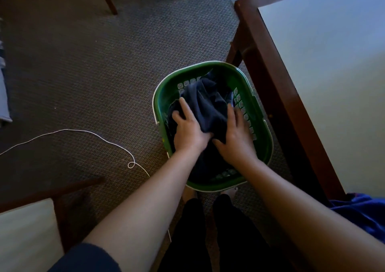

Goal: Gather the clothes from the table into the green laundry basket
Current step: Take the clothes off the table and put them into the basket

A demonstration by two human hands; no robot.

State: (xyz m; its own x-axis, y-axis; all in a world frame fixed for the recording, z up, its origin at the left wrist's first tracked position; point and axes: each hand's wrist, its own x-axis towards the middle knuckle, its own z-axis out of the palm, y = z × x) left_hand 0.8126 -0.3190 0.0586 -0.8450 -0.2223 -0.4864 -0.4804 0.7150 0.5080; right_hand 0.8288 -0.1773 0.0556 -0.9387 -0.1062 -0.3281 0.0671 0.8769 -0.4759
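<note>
Carpet (83,73), grey-brown and woven, fills most of the view. Table (323,73), with a pale top and dark wood rim, runs down the right side, and a blue cloth (362,213) shows at its near end. Below the table's corner the green basket (268,146) stands on the carpet, just in front of the person's feet. A chair (25,234) with a cream seat sits at lower left. Inside the basket lies a bunched dark blue garment (208,105), filling most of it. Both hands rest on that garment: the left hand (188,130) lies flat on its left side with fingers straight and spread, while the right hand (237,138) lies along its right side with fingers straight and close together, thumb reaching toward a fold. A thin white cord (83,131) loops across the carpet to the left. A small yellowish mark on the basket's left wall is too small to read.
</note>
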